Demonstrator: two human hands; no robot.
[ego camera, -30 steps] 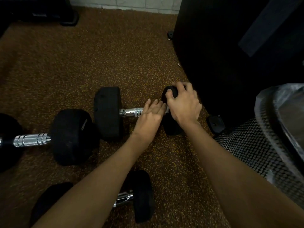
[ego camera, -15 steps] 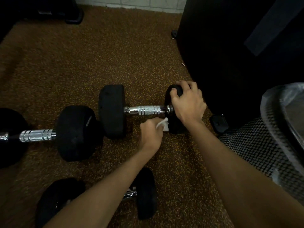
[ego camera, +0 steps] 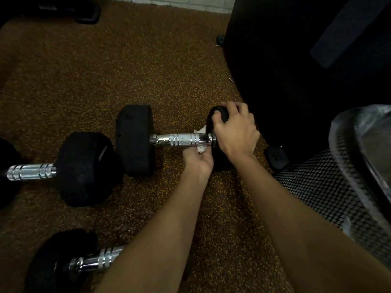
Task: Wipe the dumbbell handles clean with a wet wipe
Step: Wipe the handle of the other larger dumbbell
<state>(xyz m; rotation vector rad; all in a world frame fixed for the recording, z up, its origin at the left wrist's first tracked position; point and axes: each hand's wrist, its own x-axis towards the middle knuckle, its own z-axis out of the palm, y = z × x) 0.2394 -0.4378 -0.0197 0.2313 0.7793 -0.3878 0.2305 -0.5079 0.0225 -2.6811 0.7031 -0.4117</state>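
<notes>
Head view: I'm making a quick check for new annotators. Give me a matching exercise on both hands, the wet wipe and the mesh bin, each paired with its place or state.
Column one:
1. left hand
2. right hand
3. wet wipe
4. mesh bin

Column two:
A. grips the right dumbbell head
B. stands at the frame's right edge
C. pinches the wipe just below the handle
D. white, at the handle's right end

Pairs: 1-C, 2-A, 3-D, 4-B

Dim, grainy, edges darkly warped
</notes>
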